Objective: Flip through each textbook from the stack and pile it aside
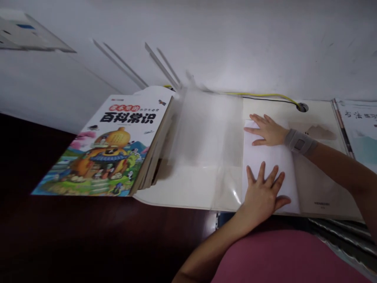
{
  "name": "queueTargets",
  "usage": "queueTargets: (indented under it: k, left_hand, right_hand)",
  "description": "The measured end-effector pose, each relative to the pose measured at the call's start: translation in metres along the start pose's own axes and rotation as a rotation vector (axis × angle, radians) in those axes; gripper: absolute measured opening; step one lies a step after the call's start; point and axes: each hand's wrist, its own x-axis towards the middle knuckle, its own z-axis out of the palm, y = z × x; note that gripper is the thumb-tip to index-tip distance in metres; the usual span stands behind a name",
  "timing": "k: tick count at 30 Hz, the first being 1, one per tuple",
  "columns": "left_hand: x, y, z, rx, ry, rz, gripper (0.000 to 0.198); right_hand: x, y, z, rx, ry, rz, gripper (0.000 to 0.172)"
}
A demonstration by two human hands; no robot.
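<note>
Head camera view, looking down past my pink top (279, 255) and over a dark table (88, 236). Nearest to me, my left hand (262, 196) lies palm down with its fingers spread wide and gripping nothing, on the lower end of a white sheet (271, 165). The sheet rests on a cream board (318, 181) that lies open flat on the table and looks like the inside of a book's cover. Just beyond, my right hand (266, 129) reaches in from the right, a grey wristband (300, 142) on its wrist. It is also flat, fingers extended and pointing left, on the sheet's far end. With one palm at each end, I judge the sheet is being pinned smooth so it cannot slide or curl. To the left of the sheet, a clear plastic cover (206, 149) spreads over the board, blurred and glossy. Further left sits a thick picture book (103, 153), its colourful cartoon cover facing up with Chinese lettering and its page block edge turned towards my hands. At the far right edge lies a second book (361, 129). Behind the board, a yellow cable (265, 95) runs along the foot of a white wall (235, 39).
</note>
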Motion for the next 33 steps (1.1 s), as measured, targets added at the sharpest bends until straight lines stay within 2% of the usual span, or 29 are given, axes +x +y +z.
queueTargets:
  k: [5,9,16,21,28,33]
  left_hand:
    - [-0.004,0.003,-0.001,0.06,-0.007,0.024,0.067]
    - [-0.008,0.005,-0.003,0.076,-0.036,0.066,0.072]
    - [-0.008,0.004,-0.004,0.027,-0.039,0.062,0.069]
    - [-0.008,0.004,-0.002,0.018,-0.059,0.058,0.07]
    - [-0.007,0.004,-0.002,0.017,-0.049,0.054,0.068]
    - [-0.007,0.004,-0.001,-0.008,0.015,0.026,0.059]
  right_hand:
    - [0.0,0.003,0.006,0.021,0.048,0.085,0.057]
    - [0.001,0.005,0.007,0.012,-0.005,0.03,0.063]
    - [0.006,0.0,0.003,0.001,-0.038,0.015,0.074]
    - [0.008,-0.006,0.002,0.008,-0.036,-0.04,0.071]
    - [0.012,0.005,0.01,0.034,-0.033,0.09,0.065]
    - [-0.012,-0.022,0.007,-0.031,0.018,-0.059,0.062]
